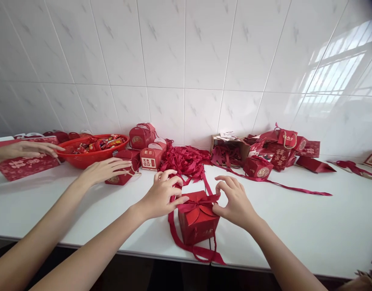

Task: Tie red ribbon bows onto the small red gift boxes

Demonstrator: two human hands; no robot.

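Red box (199, 232) sits on the counter right between my two sets of fingers, upright, near the front edge. Top flaps folded in like petals, cord handle hanging off its right side. Ribbon (198, 203) bow lies across the top. Left fingers (173, 181): bent, thumb over the bow's left side. Right fingers (223, 186): thumb and index curved around the bow's right end. Both at the ribbon; can't tell if either is clamped on it or just touching. A ribbon length runs down below my left fingers and across the counter in front of the box.

Just beyond my fingers: ribbon pile (186, 159), loose and tangled. Past my right fingers: carton (245, 151) with more ribbon in it, small box (258, 167) with a gold round print, heap of red packaging (282, 157) behind that. One ribbon strip (295, 188) trails off to the right.

Left of my left fingers: co-worker's near hand (108, 169), over a corded box (122, 178); box with a white panel (148, 161) beside that. Further left, red basin (83, 161) of wrapped sweets, co-worker's other hand (30, 148) at its rim, above a patterned red bag (28, 165). White counter (279, 230) under it all, tiled wall (204, 81) behind.
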